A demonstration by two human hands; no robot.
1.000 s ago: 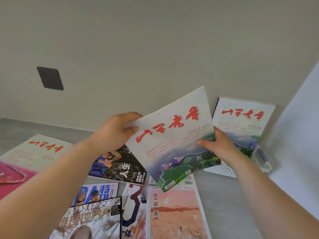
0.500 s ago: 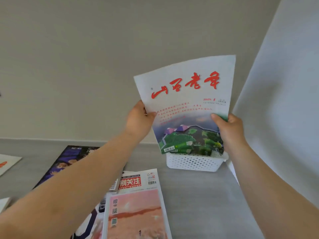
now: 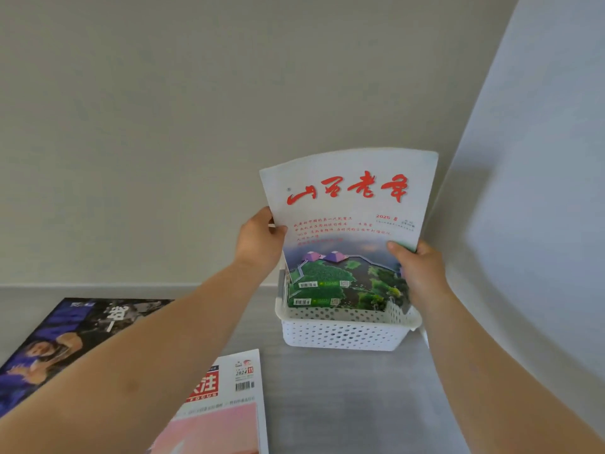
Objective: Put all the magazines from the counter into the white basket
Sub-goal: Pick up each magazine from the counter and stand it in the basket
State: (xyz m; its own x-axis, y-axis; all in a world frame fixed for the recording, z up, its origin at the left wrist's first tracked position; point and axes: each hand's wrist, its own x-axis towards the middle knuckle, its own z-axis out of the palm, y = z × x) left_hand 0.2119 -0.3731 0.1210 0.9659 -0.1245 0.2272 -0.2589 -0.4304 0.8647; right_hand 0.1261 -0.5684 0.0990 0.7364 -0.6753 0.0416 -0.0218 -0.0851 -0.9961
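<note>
Now: placing step in hand. My left hand (image 3: 262,247) pinches the left edge of the white-covered magazine (image 3: 347,224), and my right hand (image 3: 422,273) grips its right edge. It is upright and bowed, lower edge at or just inside the rim of the white basket (image 3: 343,332) at the counter's (image 3: 343,404) far right corner. A like-covered copy (image 3: 314,303) appears to stand inside.

Next, by my judgement: lower until seated, release both hands.

Not done: dark magazine (image 3: 82,332) at left edge and red-titled magazine (image 3: 235,381) at near edge lie on the counter.
</note>
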